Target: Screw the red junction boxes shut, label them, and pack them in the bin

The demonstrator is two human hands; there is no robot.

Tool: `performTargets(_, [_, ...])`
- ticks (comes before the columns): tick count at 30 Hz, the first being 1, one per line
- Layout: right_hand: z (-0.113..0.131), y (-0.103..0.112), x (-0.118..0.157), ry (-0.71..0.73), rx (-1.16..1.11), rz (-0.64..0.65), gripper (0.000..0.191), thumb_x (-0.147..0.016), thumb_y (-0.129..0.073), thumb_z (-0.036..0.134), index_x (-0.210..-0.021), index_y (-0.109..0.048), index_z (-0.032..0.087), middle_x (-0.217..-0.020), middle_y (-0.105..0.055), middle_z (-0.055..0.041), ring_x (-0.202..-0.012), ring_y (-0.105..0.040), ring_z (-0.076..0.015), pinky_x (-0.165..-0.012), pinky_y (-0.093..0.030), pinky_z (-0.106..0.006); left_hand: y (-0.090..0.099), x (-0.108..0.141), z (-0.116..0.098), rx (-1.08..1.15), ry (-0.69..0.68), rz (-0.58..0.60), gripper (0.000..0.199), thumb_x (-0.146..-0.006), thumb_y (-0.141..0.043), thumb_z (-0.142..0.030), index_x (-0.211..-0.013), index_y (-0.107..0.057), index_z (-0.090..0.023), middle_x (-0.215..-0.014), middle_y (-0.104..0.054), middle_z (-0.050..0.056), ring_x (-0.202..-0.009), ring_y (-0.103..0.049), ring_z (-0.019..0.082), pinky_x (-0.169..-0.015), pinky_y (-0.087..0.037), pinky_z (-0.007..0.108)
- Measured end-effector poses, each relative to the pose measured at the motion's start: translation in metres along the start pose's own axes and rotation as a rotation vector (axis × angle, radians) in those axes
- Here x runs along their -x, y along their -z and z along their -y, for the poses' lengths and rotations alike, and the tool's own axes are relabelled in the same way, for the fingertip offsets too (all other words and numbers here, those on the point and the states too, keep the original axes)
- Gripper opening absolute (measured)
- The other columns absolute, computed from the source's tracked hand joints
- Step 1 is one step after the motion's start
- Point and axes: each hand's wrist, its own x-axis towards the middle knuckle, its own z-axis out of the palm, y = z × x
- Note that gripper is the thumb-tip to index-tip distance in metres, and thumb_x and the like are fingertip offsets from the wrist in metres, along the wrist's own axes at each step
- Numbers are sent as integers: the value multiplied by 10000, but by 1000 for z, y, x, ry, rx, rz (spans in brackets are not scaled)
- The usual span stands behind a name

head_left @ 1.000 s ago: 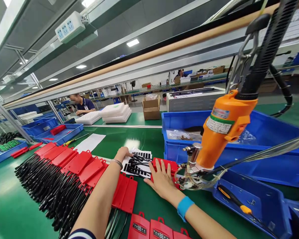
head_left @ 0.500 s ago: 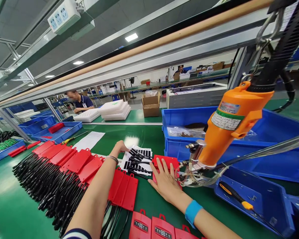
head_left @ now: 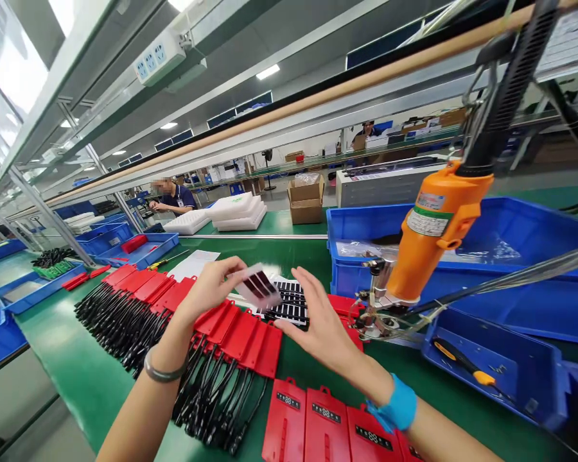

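Steadiness would serve best here: the left hand (head_left: 212,287) has a pale piece (head_left: 259,287) pinched by one edge between thumb and fingers, and a light grip at the margin should keep the dark bars free of creases and fingerprints. The right hand (head_left: 322,324) is released, thumb apart from the raised fingers, holding nothing; it is just to the right of the piece, well placed, I judge, to take the far edge or steady it. Peeling, if that is wanted, would go better slowly and at a low angle, with the piece kept clear of the black cables (head_left: 293,305) so that it does not catch on them.

The pale piece is up above the bench (head_left: 289,240), between the two hands and tilted, its barred face showing. It looks thin, whitish and partly see-through, with a few dark oblong bars side by side; motion blur hides finer print, and whether it is sticky I cannot tell. Just beyond and to the right of it, a white sheet (head_left: 283,282) with rows of black blocks lies on the bench, with the cables across it. A red casing (head_left: 343,304) is at the right, partly behind the right hand. Nearer, a group of red casings (head_left: 325,427) with small display windows lies side by side.
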Motion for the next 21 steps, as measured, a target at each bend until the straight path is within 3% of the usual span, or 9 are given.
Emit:
performTargets(2, [26, 13, 1, -60, -238, 78, 711, -770, -681, 433, -1381, -437, 161, -1384, -473, -143, -1290, -432, -286, -1092, -351, -456, 0, 16, -25, 139, -94, 58, 216, -932, -546, -349, -853, -645, -175, -761, -653, -19, -696, -575, 124, -637, -432, 210])
performTargets(4, [46, 21, 10, -213, -505, 311, 475, -737, -703, 444, -1092, -611, 142, -1039, -647, -92, -955, -607, -242, -863, -501, -387, -7, 29, -43, 201, -120, 44, 194, -931, -559, -334, -886, -659, -174, -787, -669, -10, -710, -590, 129, -647, -451, 217])
performTargets(6, [59, 24, 27, -379, -703, 457, 367, -748, -692, 486, -812, -610, 134, -745, -614, -25, -675, -566, -158, -645, -480, -281, -20, 44, -56, 147, -159, -96, 151, -930, -567, -290, -986, -662, -186, -868, -684, 11, -796, -619, 156, -722, -484, 254])
performTargets(9, [71, 24, 54, -489, -804, 341, 423, -739, -706, 541, -733, -576, 138, -663, -544, 8, -606, -476, -115, -589, -417, -236, -45, 74, -70, -109, -276, -468, 211, -923, -569, -198, -1121, -641, -214, -977, -663, 55, -931, -600, 205, -835, -484, 344])
performTargets(10, [74, 24, 63, -485, -806, 283, 421, -744, -709, 541, -757, -587, 138, -678, -544, 8, -618, -468, -116, -599, -415, -235, -53, 86, -73, -177, -327, -528, 226, -921, -569, -177, -1131, -642, -218, -970, -654, 61, -915, -591, 208, -821, -486, 353])
performTargets(14, [80, 25, 87, -433, -663, 152, 374, -775, -701, 505, -759, -607, 143, -679, -535, 13, -621, -440, -124, -581, -393, -232, -81, 122, -82, -188, -437, -455, 298, -933, -559, -183, -1226, -608, -212, -898, -630, 65, -788, -571, 187, -681, -514, 313])
performTargets(21, [83, 19, 131, -248, -215, 84, 290, -925, -504, 379, -823, -674, 166, -775, -660, -55, -694, -598, -187, -653, -496, -263, -111, 147, -78, 183, -335, -335, 294, -954, -554, -248, -1236, -626, -286, -847, -632, 42, -732, -615, 145, -630, -537, 236])
